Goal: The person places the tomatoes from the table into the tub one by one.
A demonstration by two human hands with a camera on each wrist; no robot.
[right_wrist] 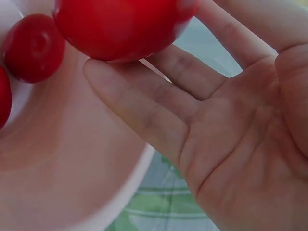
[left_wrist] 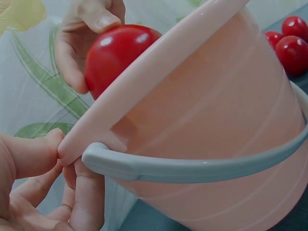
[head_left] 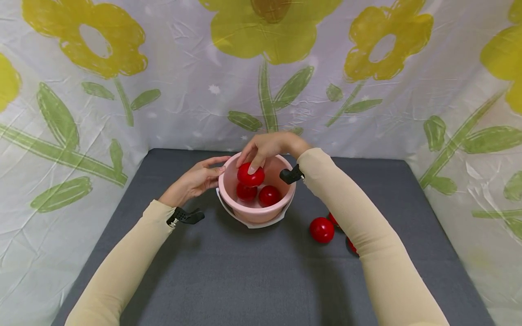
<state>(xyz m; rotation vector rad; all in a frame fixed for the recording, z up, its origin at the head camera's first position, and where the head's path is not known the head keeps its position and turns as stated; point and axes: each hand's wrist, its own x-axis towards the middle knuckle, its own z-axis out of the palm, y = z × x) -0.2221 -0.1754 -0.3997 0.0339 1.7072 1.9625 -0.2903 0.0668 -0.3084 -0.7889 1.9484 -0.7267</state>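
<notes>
A pink bucket (head_left: 254,213) with a pale handle (left_wrist: 202,169) stands toward the back of the dark table. At its left side, my left hand (head_left: 195,179) pinches the rim, thumb on the edge and fingers beneath it. Over the bucket's mouth, my right hand (head_left: 267,147) grips a shiny red tomato (head_left: 250,175) between thumb and fingers. Two more tomatoes lie inside the bucket, a right one (head_left: 269,196) and a left one (head_left: 246,192) partly covered by the held tomato. The right wrist view shows the held tomato (right_wrist: 125,29) against the fingertips.
Right of the bucket, a tomato (head_left: 321,230) lies on the grey tabletop (head_left: 244,271) with others beside it, partly hidden by my right sleeve (head_left: 346,199). A flower-printed cloth (head_left: 183,104) hangs behind the table and along both sides.
</notes>
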